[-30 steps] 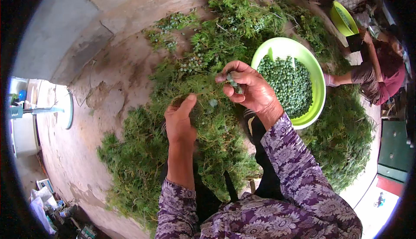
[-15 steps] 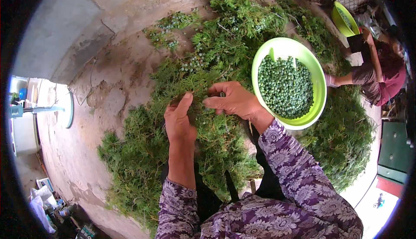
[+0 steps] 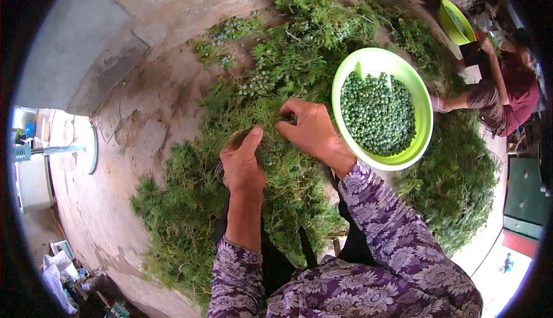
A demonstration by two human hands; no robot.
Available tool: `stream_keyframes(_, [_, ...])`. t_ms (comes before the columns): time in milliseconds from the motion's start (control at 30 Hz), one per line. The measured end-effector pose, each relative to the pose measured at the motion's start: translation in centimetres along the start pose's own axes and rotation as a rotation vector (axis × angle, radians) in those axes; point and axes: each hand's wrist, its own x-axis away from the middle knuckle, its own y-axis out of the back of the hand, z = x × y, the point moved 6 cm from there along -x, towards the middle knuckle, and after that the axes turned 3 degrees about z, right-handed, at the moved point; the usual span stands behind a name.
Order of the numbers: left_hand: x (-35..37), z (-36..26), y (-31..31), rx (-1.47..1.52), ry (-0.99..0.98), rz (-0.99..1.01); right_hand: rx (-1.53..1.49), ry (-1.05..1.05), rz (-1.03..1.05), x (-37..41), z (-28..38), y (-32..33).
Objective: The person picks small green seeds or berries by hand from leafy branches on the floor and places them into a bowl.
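Observation:
My left hand [image 3: 243,162] is closed, thumb pressed over curled fingers, on an evergreen sprig [image 3: 245,127] that blends into the greenery behind it. Just to its right, my right hand [image 3: 314,129] has thumb and fingers curled towards each other near the sprig's tip; whatever lies between them is hidden. Beside my right wrist stands a light green plastic basin [image 3: 425,119] holding many small round green berries [image 3: 377,110]. Beneath both hands spreads a pile of cut evergreen branches [image 3: 294,185].
Berry-bearing branches [image 3: 322,27] lie ahead by the wall. Another heap of greenery [image 3: 452,185] is right of the basin. At far right a person in a dark red top [image 3: 521,96] sits near a second green basin [image 3: 455,24]. A fan [image 3: 86,148] stands at left.
My right hand has tilted, its fingers rising slightly and its wrist shifting a little left. My left hand has moved slightly right, closer to it. The view has shifted a little.

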Motion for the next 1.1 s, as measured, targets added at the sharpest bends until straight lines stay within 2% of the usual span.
stream_keyframes(100, [0.0, -0.2, -0.2, -0.003, -0.067, -0.020, 0.177, -0.049, -0.034, -0.4, -1.0, 0.2])
stream_keyframes(167, [0.6, -2.0, -0.5, -0.001, -0.107, -0.022, 0.154, -0.101, -0.070, -1.0, -3.3, 1.8])
stream_keyframes(200, [0.8, -2.9, -0.4, 0.007, -0.149, -0.030, -0.047, -0.322, 0.069, -1.4, -4.4, 2.3])
stream_keyframes(233, [0.5, -3.0, 0.1, 0.014, -0.152, -0.038, -0.042, -0.317, 0.078, -1.4, -4.1, 2.8])
stream_keyframes(300, [-0.3, -1.8, 1.0, 0.147, -0.068, -0.055, -0.924, -0.488, 0.166, -0.4, -3.3, 1.8])
stream_keyframes(367, [-1.0, -0.9, 1.0, 0.196, -0.037, -0.011, -0.925, -0.507, 0.238, 0.0, -2.3, 1.0])
stream_keyframes(433, [-1.2, -0.7, 1.0, 0.243, -0.011, 0.034, -0.996, -0.460, 0.449, 0.1, -1.1, -0.6])
stream_keyframes(500, [-1.2, -0.6, 1.0, 0.269, 0.010, 0.050, -0.880, -0.487, 0.515, 0.2, -0.8, -1.3])
stream_keyframes(600, [-1.1, -0.9, 0.6, 0.266, -0.012, 0.032, -0.565, -0.353, 0.589, 0.7, 0.3, -1.8])
stream_keyframes(700, [-1.6, 0.0, 1.3, 0.245, 0.026, -0.040, -0.693, -0.286, 0.569, 1.1, 0.4, -3.7])
stream_keyframes(800, [-1.2, -0.7, 0.4, 0.267, 0.033, 0.079, -0.581, -0.396, 0.568, 1.2, 0.4, -3.1])
stream_keyframes(933, [-1.3, -0.4, 1.2, 0.257, 0.003, 0.029, -0.638, -0.364, 0.509, 0.8, -0.1, -3.3])
stream_keyframes(1000, [-0.6, -1.2, 0.8, 0.149, -0.066, -0.053, 0.064, -0.052, 0.338, 0.1, 0.6, -2.0])
stream_keyframes(1100, [-0.4, -0.9, 0.7, 0.047, -0.054, -0.051, 0.220, -0.040, 0.265, -0.1, 0.9, -1.4])
